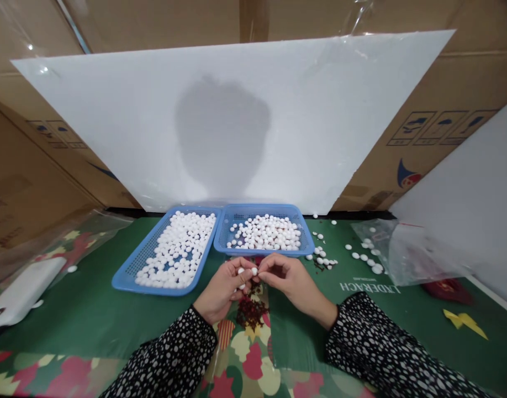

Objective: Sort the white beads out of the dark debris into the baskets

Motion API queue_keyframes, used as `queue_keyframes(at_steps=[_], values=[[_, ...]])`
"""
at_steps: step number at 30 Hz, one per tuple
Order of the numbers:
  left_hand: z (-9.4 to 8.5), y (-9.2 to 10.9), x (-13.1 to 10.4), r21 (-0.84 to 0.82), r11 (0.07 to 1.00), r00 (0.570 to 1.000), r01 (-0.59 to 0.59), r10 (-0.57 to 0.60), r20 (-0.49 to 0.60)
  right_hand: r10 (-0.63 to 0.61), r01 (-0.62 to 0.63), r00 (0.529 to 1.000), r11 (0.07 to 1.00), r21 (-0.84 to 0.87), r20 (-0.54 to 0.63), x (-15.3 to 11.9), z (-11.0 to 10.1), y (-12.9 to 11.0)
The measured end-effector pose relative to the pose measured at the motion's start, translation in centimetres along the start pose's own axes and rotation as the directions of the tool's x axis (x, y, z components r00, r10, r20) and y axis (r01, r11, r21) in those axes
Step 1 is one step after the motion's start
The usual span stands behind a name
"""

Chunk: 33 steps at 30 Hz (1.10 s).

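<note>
My left hand [228, 284] is closed around several small white balls, with one white ball [254, 271] standing out between its thumb and fingertips. My right hand [284, 276] meets it from the right, thumb and forefinger pinched together at that ball's side; what they pinch is too small to make out. Below both hands lies a pile of dark red bits [252, 314] on the patterned strip. Just beyond the hands are two blue plastic baskets, the left basket [120, 281] and the right basket [262, 254], each holding many white balls.
Loose white balls [320, 254] are scattered right of the baskets. Further right lie a clear plastic bag [419, 254], a dark red packet [448, 290] and yellow scraps [464, 322]. A white oblong object [30, 290] is at far left. A white board [311, 121] stands behind.
</note>
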State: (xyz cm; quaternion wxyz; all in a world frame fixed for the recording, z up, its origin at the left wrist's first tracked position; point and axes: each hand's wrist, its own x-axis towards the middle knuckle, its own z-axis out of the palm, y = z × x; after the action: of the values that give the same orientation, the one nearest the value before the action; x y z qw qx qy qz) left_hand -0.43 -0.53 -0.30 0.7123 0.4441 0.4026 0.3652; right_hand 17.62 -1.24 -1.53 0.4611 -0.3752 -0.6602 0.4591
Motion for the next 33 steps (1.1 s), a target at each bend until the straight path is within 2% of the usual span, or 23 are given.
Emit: queue_keyframes(at_steps=[5, 13, 15, 19, 21, 24, 26, 27, 29, 31, 33], values=[[0.2, 0.1, -0.1, 0.061, 0.998, 0.998, -0.004, 0.008, -0.065, 0.053, -0.053, 0.999, 0.997, 0.049, -0.003, -0.1, 0.3, 0.1], [0.1, 0.0, -0.2, 0.129, 0.991, 0.996, -0.038, 0.049, -0.080, 0.088, -0.086, 0.996, 0.995, 0.052, -0.026, -0.2, 0.6, 0.8], [0.1, 0.1, -0.2, 0.141, 0.989, 0.996, -0.044, 0.054, -0.067, 0.045, -0.044, 0.999, 0.999, 0.010, -0.012, -0.2, 0.6, 0.5], [0.4, 0.3, -0.1, 0.082, 0.995, 0.998, -0.062, 0.065, -0.027, -0.119, 0.130, 0.991, 0.970, -0.204, 0.061, 0.1, 0.3, -0.5], [0.5, 0.5, -0.1, 0.048, 0.996, 0.997, -0.070, 0.072, -0.031, -0.178, 0.175, 0.984, 0.936, -0.305, 0.018, 0.8, -0.4, -0.8], [0.4, 0.7, -0.2, 0.000, 0.998, 0.996, -0.065, 0.065, -0.061, -0.297, 0.204, 0.948, 0.844, -0.496, -0.116, 2.0, -2.2, -0.5], [0.2, 0.8, -0.3, -0.059, 0.997, 0.997, -0.048, 0.044, -0.061, -0.405, 0.243, 0.907, 0.728, -0.641, -0.116, 2.4, -3.2, 0.0], [0.1, 0.9, -0.3, -0.088, 0.995, 0.998, -0.037, 0.032, -0.055, -0.449, 0.268, 0.889, 0.668, -0.694, -0.088, 2.3, -3.5, 0.3], [-0.2, 0.8, -0.4, -0.131, 0.991, 0.999, -0.012, 0.007, -0.039, -0.458, 0.341, 0.888, 0.586, -0.735, 0.047, 1.7, -3.6, 1.0], [-0.4, 0.6, -0.3, -0.149, 0.989, 1.000, 0.008, -0.011, -0.024, -0.362, 0.404, 0.906, 0.580, -0.708, 0.221, 0.8, -3.2, 1.5], [-0.6, 0.3, -0.2, -0.138, 0.990, 1.000, 0.017, -0.020, -0.016, -0.246, 0.419, 0.907, 0.604, -0.678, 0.341, 0.1, -2.7, 1.8]])
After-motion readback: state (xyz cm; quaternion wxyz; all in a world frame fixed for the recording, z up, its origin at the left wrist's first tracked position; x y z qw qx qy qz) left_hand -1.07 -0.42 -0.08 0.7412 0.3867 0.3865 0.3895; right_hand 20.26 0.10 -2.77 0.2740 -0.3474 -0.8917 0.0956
